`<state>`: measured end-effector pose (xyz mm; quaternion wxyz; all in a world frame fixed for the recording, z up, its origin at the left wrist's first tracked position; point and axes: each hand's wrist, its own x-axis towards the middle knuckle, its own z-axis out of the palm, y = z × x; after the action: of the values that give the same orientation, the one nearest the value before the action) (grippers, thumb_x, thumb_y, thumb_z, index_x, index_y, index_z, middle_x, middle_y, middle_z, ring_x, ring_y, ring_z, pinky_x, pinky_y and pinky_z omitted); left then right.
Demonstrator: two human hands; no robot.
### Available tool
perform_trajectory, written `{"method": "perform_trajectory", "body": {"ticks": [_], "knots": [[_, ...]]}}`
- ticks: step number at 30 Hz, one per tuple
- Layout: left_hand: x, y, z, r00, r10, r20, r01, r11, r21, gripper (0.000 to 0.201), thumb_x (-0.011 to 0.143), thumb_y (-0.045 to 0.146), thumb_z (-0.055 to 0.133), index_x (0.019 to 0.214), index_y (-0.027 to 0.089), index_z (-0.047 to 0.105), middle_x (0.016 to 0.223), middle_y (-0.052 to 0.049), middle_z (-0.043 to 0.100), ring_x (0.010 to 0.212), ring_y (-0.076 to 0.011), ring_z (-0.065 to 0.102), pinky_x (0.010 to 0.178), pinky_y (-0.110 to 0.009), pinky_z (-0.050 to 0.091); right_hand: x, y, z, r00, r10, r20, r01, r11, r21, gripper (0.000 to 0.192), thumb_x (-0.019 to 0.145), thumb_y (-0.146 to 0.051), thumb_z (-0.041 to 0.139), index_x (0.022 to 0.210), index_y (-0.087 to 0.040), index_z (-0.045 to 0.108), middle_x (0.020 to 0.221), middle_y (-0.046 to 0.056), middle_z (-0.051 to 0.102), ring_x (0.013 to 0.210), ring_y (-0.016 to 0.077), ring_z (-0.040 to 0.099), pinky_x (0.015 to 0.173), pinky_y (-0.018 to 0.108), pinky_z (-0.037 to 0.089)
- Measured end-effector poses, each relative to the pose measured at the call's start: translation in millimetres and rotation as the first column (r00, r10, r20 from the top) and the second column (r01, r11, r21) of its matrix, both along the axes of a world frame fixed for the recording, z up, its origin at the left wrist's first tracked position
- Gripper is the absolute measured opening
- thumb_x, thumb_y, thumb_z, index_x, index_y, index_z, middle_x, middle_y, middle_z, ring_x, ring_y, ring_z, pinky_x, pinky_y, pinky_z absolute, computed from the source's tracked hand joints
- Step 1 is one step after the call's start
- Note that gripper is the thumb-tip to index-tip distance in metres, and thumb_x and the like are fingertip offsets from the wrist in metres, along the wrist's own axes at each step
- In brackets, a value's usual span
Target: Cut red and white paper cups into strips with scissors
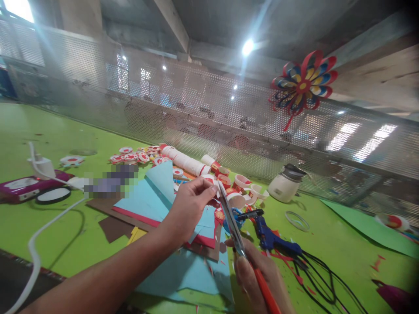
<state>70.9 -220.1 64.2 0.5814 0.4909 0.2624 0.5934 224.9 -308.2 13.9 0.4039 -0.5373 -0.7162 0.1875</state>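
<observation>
My left hand [191,205] is closed in a pinch above the sheets, its fingertips on a small white and red paper piece [217,191] that they partly cover. In my right hand [258,266] is a pair of scissors [233,224] with orange-red handles. The scissors' metal blades point up and away, their tips right beside the paper piece. Under the left hand lie stacked light blue sheets [140,198], over red and brown ones. A blue glue gun [275,240] rests on the table just right of the scissors.
Paper cups and rings [242,182] and a long white roll [186,160] lie behind the hands, with several red-white discs [131,157] further left. A beige jug [285,185] stands right. A white cable [34,248] crosses the left side; black cord [327,279] loops on the right.
</observation>
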Motion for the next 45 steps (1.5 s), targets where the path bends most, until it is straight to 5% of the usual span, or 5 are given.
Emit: {"method": "perform_trajectory", "body": {"ticks": [10, 19, 26, 33, 45], "knots": [[1.1, -1.3, 3.2, 1.0, 0.019, -0.009, -0.019, 1.0, -0.004, 0.012, 0.075, 0.021, 0.06, 0.066, 0.013, 0.059, 0.067, -0.001, 0.061, 0.063, -0.0115, 0.054, 0.065, -0.027, 0.046, -0.5, 1.0, -3.3, 0.999, 0.024, -0.027, -0.025, 1.0, -0.012, 0.049, 0.088, -0.056, 0.035, 0.102, -0.019, 0.063, 0.048, -0.005, 0.038, 0.04, 0.0114, 0.038, 0.037, 0.021, 0.029], [0.4, -0.6, 1.9, 1.0, 0.008, 0.003, -0.008, 1.0, 0.006, 0.012, 0.074, 0.021, 0.06, 0.066, 0.013, 0.059, 0.068, -0.003, 0.061, 0.064, -0.0122, 0.055, 0.066, -0.028, 0.046, -3.0, 0.8, 0.4, 0.998, -0.049, 0.027, 0.047, 0.997, 0.053, 0.053, 0.086, -0.061, 0.034, 0.095, -0.02, 0.066, 0.055, -0.001, 0.058, 0.05, 0.0154, 0.055, 0.048, 0.023, 0.042], [0.8, 2.7, -1.7, 1.0, -0.004, 0.008, 0.004, 1.0, 0.008, 0.012, 0.074, 0.023, 0.061, 0.066, 0.014, 0.059, 0.067, -0.002, 0.061, 0.065, -0.013, 0.056, 0.066, -0.029, 0.045, -0.9, 1.2, -1.1, 0.999, -0.015, 0.039, 0.012, 0.997, 0.075, 0.044, 0.087, -0.055, 0.039, 0.095, -0.021, 0.067, 0.057, -0.001, 0.061, 0.049, 0.015, 0.055, 0.047, 0.022, 0.042], [1.9, 2.9, -1.8, 0.999, -0.008, 0.035, 0.009, 1.0, -0.025, 0.012, 0.073, 0.022, 0.061, 0.065, 0.013, 0.058, 0.067, -0.002, 0.061, 0.064, -0.0126, 0.055, 0.067, -0.029, 0.045, -0.9, 1.9, -2.4, 1.0, -0.007, 0.024, 0.006, 1.0, 0.023, 0.039, 0.087, -0.051, 0.042, 0.093, -0.02, 0.064, 0.047, -0.006, 0.044, 0.038, 0.0106, 0.038, 0.039, 0.022, 0.032], [2.5, 5.6, -3.6, 0.998, -0.014, 0.059, 0.018, 0.998, -0.061, 0.012, 0.07, 0.02, 0.061, 0.061, 0.015, 0.056, 0.065, -0.002, 0.058, 0.064, -0.0129, 0.055, 0.066, -0.029, 0.046, -4.2, 1.2, -0.5, 0.999, -0.045, 0.024, 0.045, 0.999, 0.008, 0.042, 0.088, -0.052, 0.039, 0.088, -0.018, 0.064, 0.046, -0.006, 0.039, 0.039, 0.0113, 0.038, 0.04, 0.022, 0.034]]}}
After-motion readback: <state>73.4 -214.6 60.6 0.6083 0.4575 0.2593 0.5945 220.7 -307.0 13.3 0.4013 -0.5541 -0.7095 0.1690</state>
